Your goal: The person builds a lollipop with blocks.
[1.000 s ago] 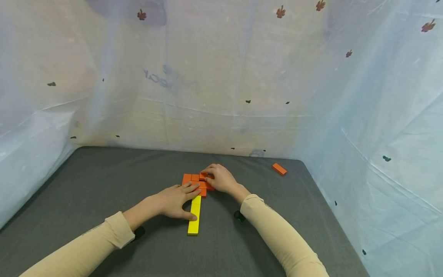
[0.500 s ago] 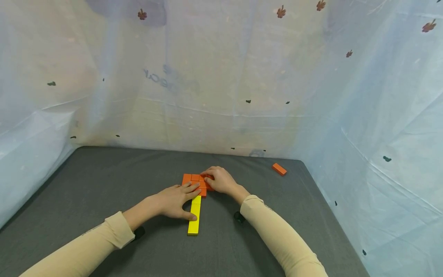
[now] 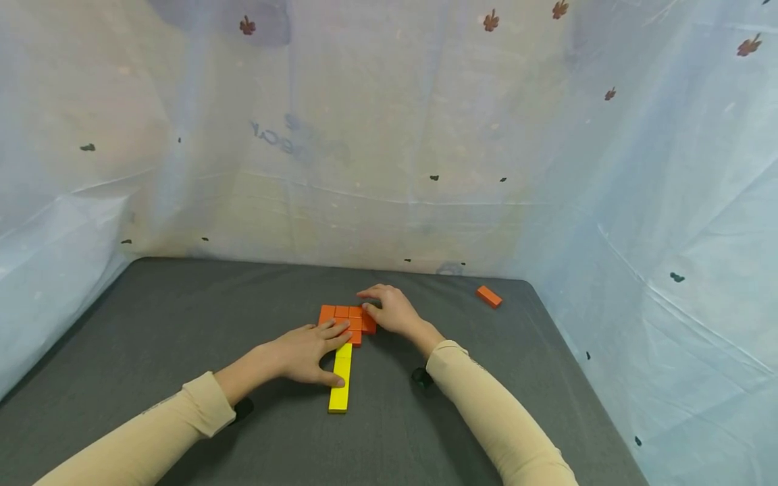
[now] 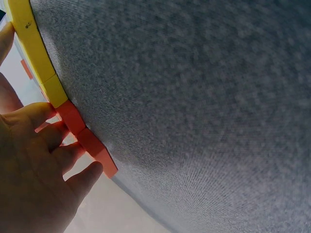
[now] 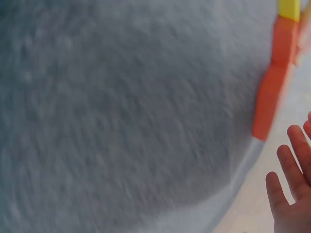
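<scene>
Several orange blocks (image 3: 342,312) lie flat, packed together as a patch in the middle of the dark table. A straight strip of yellow blocks (image 3: 339,399) runs from the patch toward me. My left hand (image 3: 306,352) is spread flat, its fingertips resting on the orange blocks and its thumb on the yellow strip. Part of the patch is hidden under those fingers. At the patch's right side is my right hand (image 3: 396,313), thumb right at the right-hand orange block (image 3: 369,325). Straight, parted fingers of that hand (image 5: 294,189) show in the right wrist view, holding nothing.
One loose orange block (image 3: 489,296) lies near the table's back right corner. The grey cloth-covered table (image 3: 200,317) is bordered behind and at the sides by pale plastic sheeting (image 3: 365,223).
The upper right orange block has been pushed snug against the patch. My right hand has let go of it and shifted slightly right, its fingers opening. My left hand has stayed in place.
</scene>
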### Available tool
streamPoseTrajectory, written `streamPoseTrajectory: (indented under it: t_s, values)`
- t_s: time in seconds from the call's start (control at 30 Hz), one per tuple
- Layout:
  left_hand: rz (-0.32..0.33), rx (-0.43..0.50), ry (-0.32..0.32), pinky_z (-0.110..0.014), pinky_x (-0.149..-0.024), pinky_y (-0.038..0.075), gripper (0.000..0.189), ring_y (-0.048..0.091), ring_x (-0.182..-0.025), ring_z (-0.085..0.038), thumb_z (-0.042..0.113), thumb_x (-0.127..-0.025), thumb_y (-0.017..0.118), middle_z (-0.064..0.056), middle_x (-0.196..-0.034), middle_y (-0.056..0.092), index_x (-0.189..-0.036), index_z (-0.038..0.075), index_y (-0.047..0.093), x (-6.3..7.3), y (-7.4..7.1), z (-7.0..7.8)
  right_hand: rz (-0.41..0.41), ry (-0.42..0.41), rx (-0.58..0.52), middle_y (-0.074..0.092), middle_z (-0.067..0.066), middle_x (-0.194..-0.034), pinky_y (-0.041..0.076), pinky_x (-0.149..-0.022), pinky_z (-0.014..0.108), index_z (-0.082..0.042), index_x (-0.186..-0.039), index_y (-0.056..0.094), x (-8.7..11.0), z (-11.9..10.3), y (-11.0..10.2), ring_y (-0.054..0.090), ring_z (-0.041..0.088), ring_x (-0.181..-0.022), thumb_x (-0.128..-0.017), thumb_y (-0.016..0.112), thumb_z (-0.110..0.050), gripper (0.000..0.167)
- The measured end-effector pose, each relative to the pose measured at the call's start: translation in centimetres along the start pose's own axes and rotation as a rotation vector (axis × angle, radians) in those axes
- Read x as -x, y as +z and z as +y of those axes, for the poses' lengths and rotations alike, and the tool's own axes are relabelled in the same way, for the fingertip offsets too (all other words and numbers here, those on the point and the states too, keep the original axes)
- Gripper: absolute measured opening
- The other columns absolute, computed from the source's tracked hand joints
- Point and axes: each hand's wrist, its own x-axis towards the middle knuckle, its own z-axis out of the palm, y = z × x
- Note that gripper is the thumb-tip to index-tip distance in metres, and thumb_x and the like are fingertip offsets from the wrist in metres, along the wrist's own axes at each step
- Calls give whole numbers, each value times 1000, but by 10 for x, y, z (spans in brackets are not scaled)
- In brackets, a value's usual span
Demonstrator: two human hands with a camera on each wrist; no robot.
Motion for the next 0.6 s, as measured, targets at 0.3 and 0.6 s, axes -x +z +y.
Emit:
streamPoseTrajectory:
  t_s: [0.3, 0.6]
  values:
    - [0, 4, -2, -63, -122, 24, 99, 19, -158, -35, 72, -91, 64, -7, -173, 21, -165, 16, 32, 1, -1, 0, 138, 116, -89, 62, 9, -144, 47, -110, 53, -13, -140, 68, 13, 18, -33, 56, 31, -135, -106, 63, -17, 35]
    - [10, 8, 20, -63, -122, 25, 98, 18, -159, -36, 69, -92, 65, -8, -173, 20, -165, 14, 31, 4, -1, -1, 227, 242, -84, 60, 13, -146, 46, -110, 55, -9, -142, 65, 38, 59, -65, 56, 34, -134, -106, 62, -17, 37]
